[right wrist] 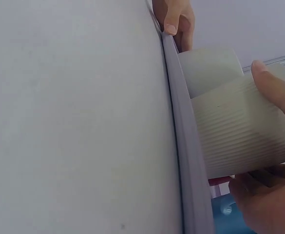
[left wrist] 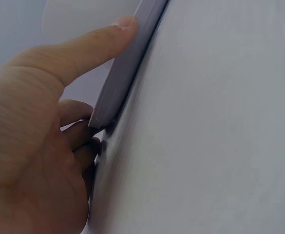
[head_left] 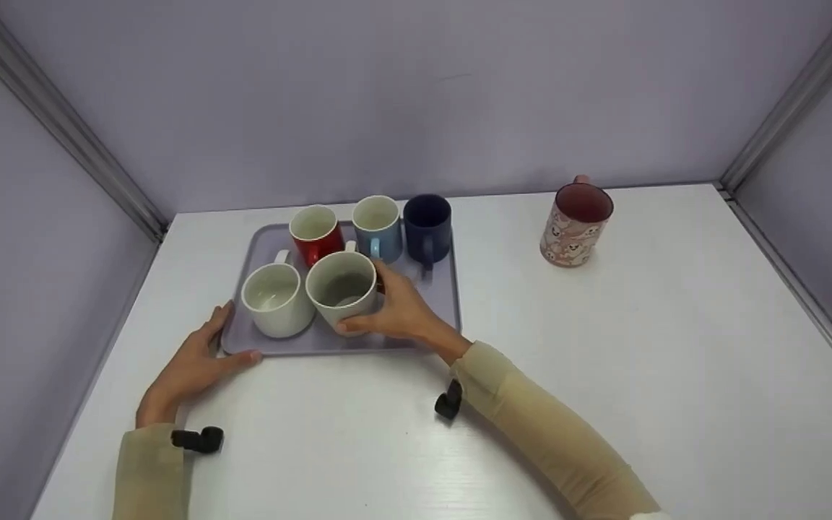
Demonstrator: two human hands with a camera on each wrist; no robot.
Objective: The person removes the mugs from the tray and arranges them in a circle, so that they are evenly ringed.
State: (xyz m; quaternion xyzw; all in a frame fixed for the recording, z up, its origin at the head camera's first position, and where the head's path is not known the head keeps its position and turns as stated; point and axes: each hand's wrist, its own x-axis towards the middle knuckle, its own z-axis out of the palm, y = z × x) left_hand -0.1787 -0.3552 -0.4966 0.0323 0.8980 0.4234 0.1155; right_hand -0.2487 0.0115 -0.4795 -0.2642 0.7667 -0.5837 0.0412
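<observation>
The head camera looks forward and down over the whole tray (head_left: 441,289); both wrist cameras look from close by, turned sideways, sharing the tray's edge and the left hand (left wrist: 35,122).

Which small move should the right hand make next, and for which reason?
I would probably let the right hand settle the ribbed white mug flat on the tray: it grips this mug beside the smooth white mug, within the tray's outline, while the left hand holds the tray's near left corner.
</observation>
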